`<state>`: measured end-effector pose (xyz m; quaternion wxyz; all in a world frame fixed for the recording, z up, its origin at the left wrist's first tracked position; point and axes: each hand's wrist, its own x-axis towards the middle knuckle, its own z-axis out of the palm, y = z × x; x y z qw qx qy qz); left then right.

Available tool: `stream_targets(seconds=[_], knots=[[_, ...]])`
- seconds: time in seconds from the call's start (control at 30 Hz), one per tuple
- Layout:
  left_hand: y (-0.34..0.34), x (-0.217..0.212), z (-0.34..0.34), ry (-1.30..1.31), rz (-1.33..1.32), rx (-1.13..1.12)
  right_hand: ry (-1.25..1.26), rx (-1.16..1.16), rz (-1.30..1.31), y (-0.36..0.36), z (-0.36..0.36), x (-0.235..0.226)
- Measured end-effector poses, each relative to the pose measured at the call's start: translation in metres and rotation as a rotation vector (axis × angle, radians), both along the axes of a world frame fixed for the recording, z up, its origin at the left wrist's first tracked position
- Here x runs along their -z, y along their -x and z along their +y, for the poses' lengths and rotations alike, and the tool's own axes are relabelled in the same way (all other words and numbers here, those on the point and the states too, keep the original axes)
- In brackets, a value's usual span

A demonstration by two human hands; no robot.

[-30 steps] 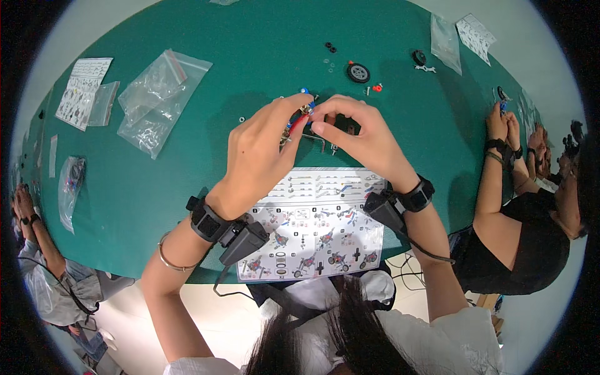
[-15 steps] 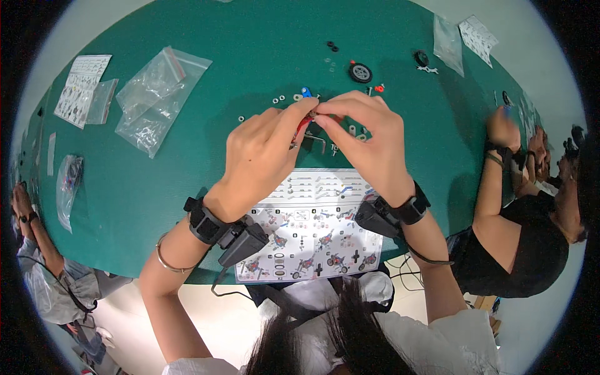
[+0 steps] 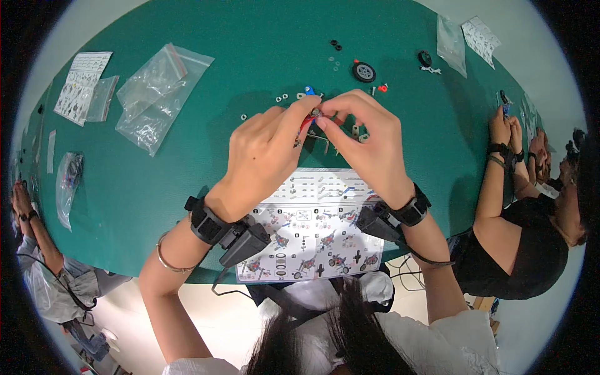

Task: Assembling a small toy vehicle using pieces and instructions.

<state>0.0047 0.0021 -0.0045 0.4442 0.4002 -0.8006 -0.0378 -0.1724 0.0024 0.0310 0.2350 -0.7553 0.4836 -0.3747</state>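
Observation:
Above the printed instruction sheet (image 3: 315,219), my left hand (image 3: 262,150) grips a small red model part (image 3: 307,122) between thumb and fingers. My right hand (image 3: 370,134) meets it there, thumb and forefinger pinched at a tiny metal piece (image 3: 317,113) on the part; fingers hide most of it. Just beyond the fingertips lies a blue part (image 3: 310,91). An L-shaped hex key (image 3: 326,147) shows below the hands. Small metal plates (image 3: 355,131) lie partly behind my right hand's fingers.
A spoked wheel (image 3: 364,72), a red piece (image 3: 383,89) and black rings (image 3: 336,45) lie farther back. Loose nuts (image 3: 282,98) sit left of the blue part. Clear bags (image 3: 164,100) and another sheet (image 3: 84,87) are at left. A co-worker's hands (image 3: 505,128) are at right.
Both hands stay together at the red part, with slight finger movement. At right, the co-worker's two hands now show together around a small part. The whole view has shifted slightly.

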Motion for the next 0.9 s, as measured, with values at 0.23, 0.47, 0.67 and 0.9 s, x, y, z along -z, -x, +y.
stream_targets(seconds=[0.23,0.47,0.67,0.9], knots=[[0.000,-0.003,0.004,-0.114,0.023,-0.001,0.158,-0.020,0.062,0.000,0.000,0.000],[0.000,-0.003,0.006,-0.259,0.016,-0.018,0.041,-0.085,0.047,0.004,-0.003,-0.003],[-0.002,-0.002,0.003,-0.197,0.118,0.049,-0.167,-0.070,-0.110,0.004,-0.003,-0.001],[0.002,-0.004,0.000,-0.118,0.135,0.091,-0.471,-0.150,-0.346,0.018,-0.011,0.002]])
